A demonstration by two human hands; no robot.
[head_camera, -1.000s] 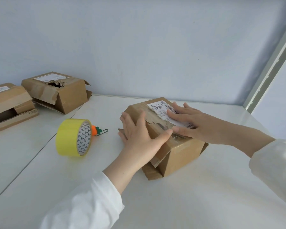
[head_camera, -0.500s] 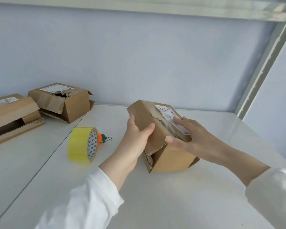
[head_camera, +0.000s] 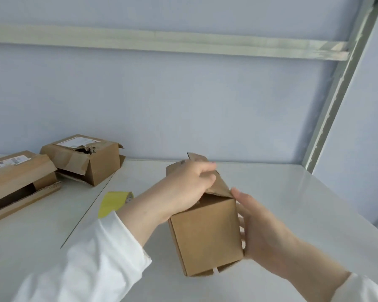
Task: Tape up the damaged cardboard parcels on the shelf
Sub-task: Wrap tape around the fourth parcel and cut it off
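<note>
Cardboard box (head_camera: 205, 236) stands on end at the middle of the white shelf (head_camera: 271, 192), held between both hands; whether its base touches the shelf is unclear. The left hand (head_camera: 188, 188) grips its crumpled top flap, fingers curled over. The right hand (head_camera: 262, 232) clasps its right side. Behind the left forearm lies a yellow tape roll (head_camera: 114, 201). Far left sit a torn box (head_camera: 100, 168) and a long box (head_camera: 20, 177).

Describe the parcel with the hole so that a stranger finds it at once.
On the white shelf, look far left by the wall. Of two parcels there, take the rear parcel: only it has a ragged hole beside its label.
</note>
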